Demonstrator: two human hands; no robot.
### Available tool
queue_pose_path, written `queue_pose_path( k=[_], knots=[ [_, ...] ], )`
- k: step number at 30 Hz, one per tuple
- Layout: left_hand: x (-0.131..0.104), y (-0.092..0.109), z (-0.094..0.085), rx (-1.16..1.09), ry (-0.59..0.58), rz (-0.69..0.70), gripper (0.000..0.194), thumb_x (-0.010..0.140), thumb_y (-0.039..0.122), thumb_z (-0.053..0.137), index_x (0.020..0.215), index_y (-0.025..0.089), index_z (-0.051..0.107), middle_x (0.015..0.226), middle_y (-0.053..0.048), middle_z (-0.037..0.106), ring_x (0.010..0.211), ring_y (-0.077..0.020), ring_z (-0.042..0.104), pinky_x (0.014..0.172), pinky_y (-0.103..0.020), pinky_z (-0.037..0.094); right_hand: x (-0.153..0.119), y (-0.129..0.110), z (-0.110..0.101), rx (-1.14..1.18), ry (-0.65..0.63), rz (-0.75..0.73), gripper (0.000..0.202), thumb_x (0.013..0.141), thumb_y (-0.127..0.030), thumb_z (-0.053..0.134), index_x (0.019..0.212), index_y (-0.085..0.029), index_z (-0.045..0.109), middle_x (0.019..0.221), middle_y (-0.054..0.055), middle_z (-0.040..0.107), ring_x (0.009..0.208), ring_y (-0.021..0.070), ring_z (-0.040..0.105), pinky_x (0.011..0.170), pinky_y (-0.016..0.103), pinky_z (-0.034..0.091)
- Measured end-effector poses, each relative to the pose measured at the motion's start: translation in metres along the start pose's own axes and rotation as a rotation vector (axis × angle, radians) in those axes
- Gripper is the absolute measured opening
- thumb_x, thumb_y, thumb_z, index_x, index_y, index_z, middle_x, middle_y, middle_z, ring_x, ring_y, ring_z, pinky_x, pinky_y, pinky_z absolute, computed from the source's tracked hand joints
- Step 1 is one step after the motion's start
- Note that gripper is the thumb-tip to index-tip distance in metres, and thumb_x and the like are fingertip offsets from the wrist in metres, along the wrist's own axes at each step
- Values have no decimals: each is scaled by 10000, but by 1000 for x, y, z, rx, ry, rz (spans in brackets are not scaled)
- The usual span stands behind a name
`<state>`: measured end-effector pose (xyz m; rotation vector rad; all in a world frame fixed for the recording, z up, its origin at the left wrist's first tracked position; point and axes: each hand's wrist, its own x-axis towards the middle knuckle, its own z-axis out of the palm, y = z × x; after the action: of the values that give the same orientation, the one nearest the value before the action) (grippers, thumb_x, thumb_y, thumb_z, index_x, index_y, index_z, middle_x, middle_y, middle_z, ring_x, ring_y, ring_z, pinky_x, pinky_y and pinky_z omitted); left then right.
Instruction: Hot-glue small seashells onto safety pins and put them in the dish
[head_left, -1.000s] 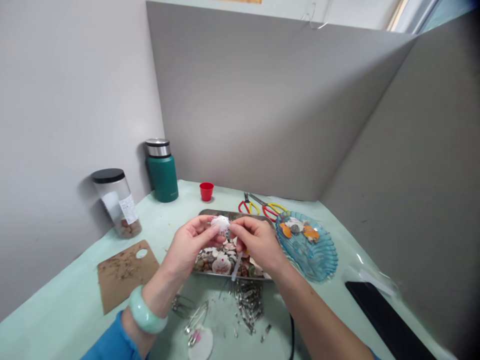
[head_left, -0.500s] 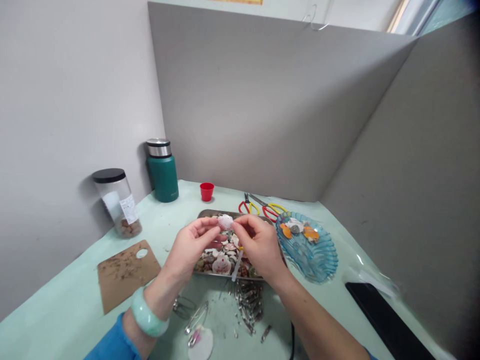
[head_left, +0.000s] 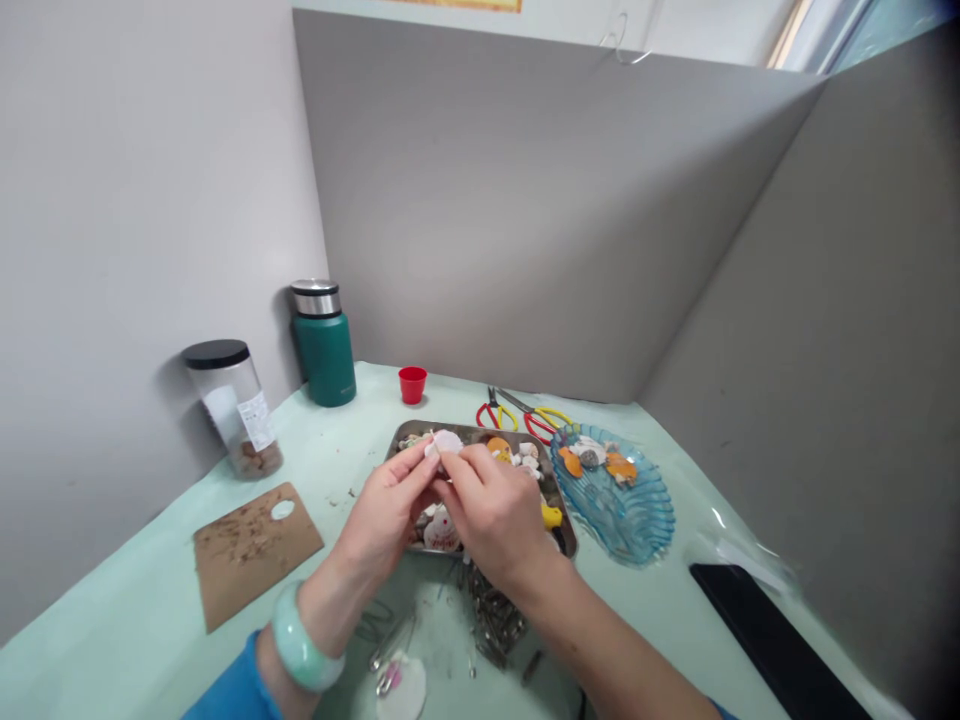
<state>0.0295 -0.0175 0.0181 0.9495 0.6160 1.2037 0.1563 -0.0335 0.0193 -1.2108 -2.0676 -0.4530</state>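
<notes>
A pale scallop shell (head_left: 448, 441) is pinched in the fingertips of my left hand (head_left: 391, 500), above the metal tray (head_left: 568, 535). My right hand (head_left: 491, 505) is closed at the shell's near edge, its thumb and forefinger meeting the left fingertips. Whether it grips the shell or something small there is hidden. Beneath both hands, the tray is full of assorted seashells, among them a pinkish-white scallop (head_left: 441, 530) and an orange shell (head_left: 499, 447). A yellow object (head_left: 551, 516) lies at the tray's right side, partly covered by my right hand.
Safety pins and metal clips (head_left: 491, 615) lie before the tray, beside a white disc (head_left: 405, 690). To the right are a blue glass dish (head_left: 622, 520) with shells and a black phone-like slab (head_left: 765, 630). Scissors (head_left: 536, 412), a red cup (head_left: 412, 385), a green flask (head_left: 325, 350), jar (head_left: 244, 410) and brown board (head_left: 255, 550) surround it.
My right hand has moved left and turned over to meet my left fingertips at the shell. The shell has tilted, and more of the tray's right side shows.
</notes>
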Motion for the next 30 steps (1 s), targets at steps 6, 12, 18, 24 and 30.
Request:
queue_pose_path(
  k=[6, 12, 18, 24, 30],
  knots=[
    [-2, 3, 0, 139, 80, 35, 384, 754, 298, 643, 1091, 158, 522, 853, -34, 690, 766, -154, 632, 719, -257, 483, 1, 0, -3, 247, -22, 123, 180, 887, -199, 453, 887, -176, 631, 797, 52, 613, 702, 148, 555, 627, 252, 389],
    [-1, 4, -3, 383, 147, 108, 361, 764, 317, 613, 1069, 184, 473, 704, 4, 690, 714, -175, 648, 698, -286, 482, 3, 2, -8, 402, -25, 230, 110, 854, -199, 515, 869, -193, 623, 810, 29, 634, 748, 156, 573, 675, 261, 416],
    [-6, 3, -7, 795, 181, 400, 356, 787, 228, 555, 1140, 227, 508, 994, -43, 707, 935, -226, 631, 845, -331, 424, 5, 11, -10, 397, 27, 195, 121, 830, -165, 521, 933, -192, 578, 929, 53, 605, 794, 159, 573, 688, 259, 435],
    [-11, 5, -8, 935, 122, 591, 409, 823, 162, 498, 1223, 237, 461, 1106, -35, 664, 1054, -193, 581, 913, -296, 401, 3, 14, -9, 430, 154, -6, 130, 858, -123, 449, 857, -182, 565, 872, 67, 606, 796, 150, 577, 691, 258, 456],
    [-11, 8, -12, 916, 144, 610, 270, 791, 182, 562, 1047, 246, 617, 1004, -28, 694, 952, -210, 625, 884, -311, 434, 2, 17, -15, 453, 188, -80, 141, 836, -117, 463, 888, -197, 567, 905, 73, 619, 814, 148, 593, 688, 262, 481]
  ],
)
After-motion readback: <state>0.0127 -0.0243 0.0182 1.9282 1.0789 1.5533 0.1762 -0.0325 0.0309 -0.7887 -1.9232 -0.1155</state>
